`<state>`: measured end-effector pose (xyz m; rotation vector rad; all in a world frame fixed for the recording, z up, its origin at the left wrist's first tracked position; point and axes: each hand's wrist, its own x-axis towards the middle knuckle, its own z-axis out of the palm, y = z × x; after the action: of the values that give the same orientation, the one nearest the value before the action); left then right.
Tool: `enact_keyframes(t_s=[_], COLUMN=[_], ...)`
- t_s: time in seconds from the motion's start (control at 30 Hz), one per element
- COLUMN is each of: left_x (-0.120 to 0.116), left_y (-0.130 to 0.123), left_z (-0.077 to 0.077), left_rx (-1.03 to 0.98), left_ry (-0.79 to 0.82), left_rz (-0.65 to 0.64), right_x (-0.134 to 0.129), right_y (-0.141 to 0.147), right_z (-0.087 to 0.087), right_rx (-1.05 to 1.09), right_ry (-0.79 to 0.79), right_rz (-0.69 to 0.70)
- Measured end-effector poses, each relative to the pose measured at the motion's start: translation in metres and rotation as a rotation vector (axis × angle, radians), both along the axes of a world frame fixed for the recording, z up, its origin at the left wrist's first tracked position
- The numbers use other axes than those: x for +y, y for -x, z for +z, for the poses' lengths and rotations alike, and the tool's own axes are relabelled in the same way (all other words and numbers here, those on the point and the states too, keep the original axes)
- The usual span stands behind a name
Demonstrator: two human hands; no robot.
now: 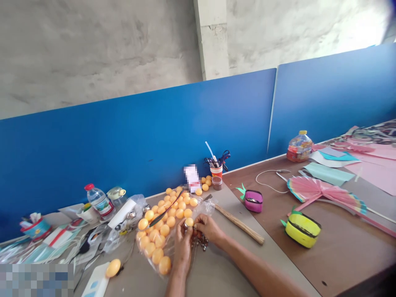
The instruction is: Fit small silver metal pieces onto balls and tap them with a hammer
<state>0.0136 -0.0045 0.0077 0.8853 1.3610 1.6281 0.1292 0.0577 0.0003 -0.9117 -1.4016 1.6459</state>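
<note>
Closest to my head camera, two forearms (255,266) reach over the table (215,274). I see the left hand (183,241) grasping an orange ball (189,222) at its fingertips; the right hand (210,229) curls just beside it, though I can't tell what it grips. Shiny metallic pieces (203,243) hang beneath. More orange balls (165,229) lie in a clear bag (169,248) left of the hands.

Grey and brown table (346,260), bagged orange balls (165,230), wooden stick (239,225), purple pouch (253,201), yellow pouch (303,231), pink fan (331,193)
</note>
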Motion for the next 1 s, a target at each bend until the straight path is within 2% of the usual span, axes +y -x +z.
enact_keyframes(t_s=[0.17, 0.3, 0.4, 0.47, 0.53, 0.67, 0.83, 1.0], left_x=[0.003, 0.002, 0.001, 0.001, 0.002, 0.004, 0.005, 0.005], left_y=[0.001, -0.005, -0.01, -0.01, -0.007, -0.001, 0.0, -0.001], left_z=[-0.004, 0.004, 0.012, 0.015, 0.015, 0.01, 0.006, 0.007], left_rx=[-0.035, -0.207, -0.34, -0.399, -0.442, -0.507, -0.574, -0.599], left_ry=[-0.001, 0.006, -0.013, -0.031, -0.024, 0.024, 0.036, 0.03], left_rz=[-0.008, -0.065, -0.143, -0.138, -0.095, -0.031, -0.029, -0.015], right_x=[0.002, 0.005, 0.007, 0.01, 0.013, 0.018, 0.017, 0.019], right_y=[0.003, 0.0, -0.011, -0.02, -0.029, -0.041, -0.043, -0.037], right_z=[-0.002, 0.001, 0.009, 0.016, 0.023, 0.029, 0.02, 0.003], right_rx=[-0.03, -0.013, 0.014, 0.004, -0.056, -0.33, -0.564, -0.636], right_ry=[0.006, -0.022, -0.087, -0.133, -0.194, -0.413, -0.615, -0.663], right_rz=[-0.034, -0.018, 0.018, 0.041, 0.057, 0.085, 0.085, 0.051])
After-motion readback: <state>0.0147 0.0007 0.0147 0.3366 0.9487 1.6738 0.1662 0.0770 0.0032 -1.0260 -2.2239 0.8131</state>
